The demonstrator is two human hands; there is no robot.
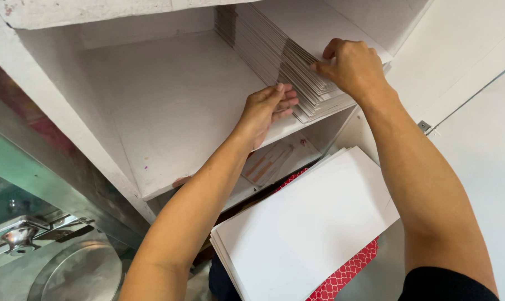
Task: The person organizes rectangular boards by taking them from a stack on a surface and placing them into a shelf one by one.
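Observation:
A thick stack of white sheets [297,39] lies on the upper shelf [174,111] of a white cabinet, its edges fanned toward me. My left hand [269,108] presses flat against the front left edge of that stack, fingers together. My right hand [350,64] rests on top of the stack at its near corner, fingers curled over the sheet edges. A second pile of large white sheets [308,223] lies below my arms, on a red patterned surface [347,273].
The open white cabinet door [475,83] stands at the right with a small hinge [424,126]. A lower shelf [275,161] shows stains. At the lower left is a metal machine with a round steel plate [77,273] and a knob [19,237].

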